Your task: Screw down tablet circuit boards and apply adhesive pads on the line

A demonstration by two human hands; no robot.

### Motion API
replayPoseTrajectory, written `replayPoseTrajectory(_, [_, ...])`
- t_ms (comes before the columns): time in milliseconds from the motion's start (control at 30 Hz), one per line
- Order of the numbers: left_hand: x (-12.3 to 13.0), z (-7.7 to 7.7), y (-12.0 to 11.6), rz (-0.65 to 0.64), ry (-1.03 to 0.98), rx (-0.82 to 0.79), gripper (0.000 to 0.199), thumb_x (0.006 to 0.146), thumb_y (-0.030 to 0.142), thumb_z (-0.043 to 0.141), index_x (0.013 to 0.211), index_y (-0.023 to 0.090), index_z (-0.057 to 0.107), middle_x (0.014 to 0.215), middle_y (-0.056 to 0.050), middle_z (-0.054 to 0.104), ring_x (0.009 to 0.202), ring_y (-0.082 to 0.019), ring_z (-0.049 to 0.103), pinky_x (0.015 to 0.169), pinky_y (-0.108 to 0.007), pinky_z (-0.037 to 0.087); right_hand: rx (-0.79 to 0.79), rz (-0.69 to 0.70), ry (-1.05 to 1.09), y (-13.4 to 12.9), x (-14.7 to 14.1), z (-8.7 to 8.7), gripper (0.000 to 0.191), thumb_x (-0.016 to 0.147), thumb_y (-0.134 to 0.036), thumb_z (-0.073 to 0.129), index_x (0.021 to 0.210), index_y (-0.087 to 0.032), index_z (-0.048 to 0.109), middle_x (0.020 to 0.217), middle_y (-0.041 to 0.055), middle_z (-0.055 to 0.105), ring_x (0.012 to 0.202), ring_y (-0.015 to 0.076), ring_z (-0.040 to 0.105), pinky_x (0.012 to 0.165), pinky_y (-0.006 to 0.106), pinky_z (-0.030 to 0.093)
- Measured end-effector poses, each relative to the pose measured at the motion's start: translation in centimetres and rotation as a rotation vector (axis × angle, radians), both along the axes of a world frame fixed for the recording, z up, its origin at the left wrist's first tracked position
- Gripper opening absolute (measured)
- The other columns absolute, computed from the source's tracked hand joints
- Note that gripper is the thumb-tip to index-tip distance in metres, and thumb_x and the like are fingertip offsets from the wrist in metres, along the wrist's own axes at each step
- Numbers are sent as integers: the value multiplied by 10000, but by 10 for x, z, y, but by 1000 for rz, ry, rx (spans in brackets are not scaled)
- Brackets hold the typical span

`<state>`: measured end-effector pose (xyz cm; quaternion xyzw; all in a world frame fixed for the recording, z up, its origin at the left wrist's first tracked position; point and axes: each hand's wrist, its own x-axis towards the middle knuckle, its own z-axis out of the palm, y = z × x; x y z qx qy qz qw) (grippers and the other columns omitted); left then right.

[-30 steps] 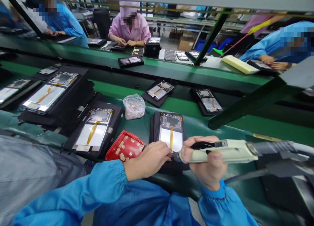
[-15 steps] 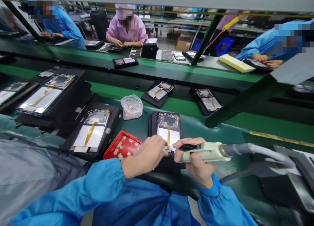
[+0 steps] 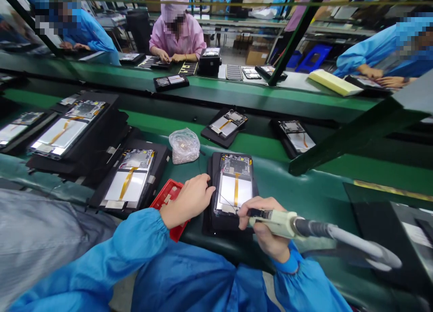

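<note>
An opened tablet-like device point(image 3: 236, 185), with a circuit board, a silver battery and an orange ribbon, lies on a black pad in front of me. My right hand point(image 3: 267, 226) is wrapped round a pale cream handheld tool point(image 3: 282, 222) with a grey cable, its tip near the device's lower right corner. My left hand point(image 3: 191, 197) hovers beside the device's left edge, fingers close together; a thin dark wire runs by its fingertips, and whether they grip it is too small to tell. Under that hand is a red tray point(image 3: 175, 233) with small tan pieces.
A clear plastic bag point(image 3: 184, 146) of small parts stands behind the tray. More opened devices on black pads lie left point(image 3: 126, 179) and on the green belt point(image 3: 228, 122). A dark green post point(image 3: 345, 136) slants at right. Several people work across the line.
My left hand has moved left and up, away from the device's lower edge. The tool has shifted slightly down in view. More of the device shows, while my left hand covers more of the red tray.
</note>
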<state>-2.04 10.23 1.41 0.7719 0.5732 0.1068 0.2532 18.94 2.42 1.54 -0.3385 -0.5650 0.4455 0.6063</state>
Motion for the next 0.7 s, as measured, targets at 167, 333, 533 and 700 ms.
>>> replayPoseTrajectory(167, [12,1,22,9,125,-156,379,934,531,542,1010,173,637,1013,-172,749,994,-347,720,784,-362,497,10,2,-32,-5,-4,0,290,879,-430,754,1083,-236,682,881,59,744,564,172,676,554,333,563])
replayPoseTrajectory(333, [22,-2,39,73,98,-204,472,820,572,658,1045,158,643,1093,-197,741,1052,-382,706,795,-367,498,25,-67,79,0,21,20,335,901,-476,704,1156,-259,688,1014,90,764,571,194,690,551,368,566])
replayPoseTrajectory(533, [23,-2,40,113,66,-238,430,825,563,651,992,167,648,1025,-164,757,966,-334,728,733,-333,500,-640,-307,-443,23,83,-1,346,829,-491,756,762,-155,711,544,70,696,433,200,609,453,307,471])
replayPoseTrajectory(700, [34,4,25,268,-211,-271,447,814,508,699,1091,161,638,1056,-138,752,991,-306,713,794,-346,521,-724,-184,-616,15,82,-20,521,859,-584,685,526,-184,653,466,81,656,474,224,637,557,341,537])
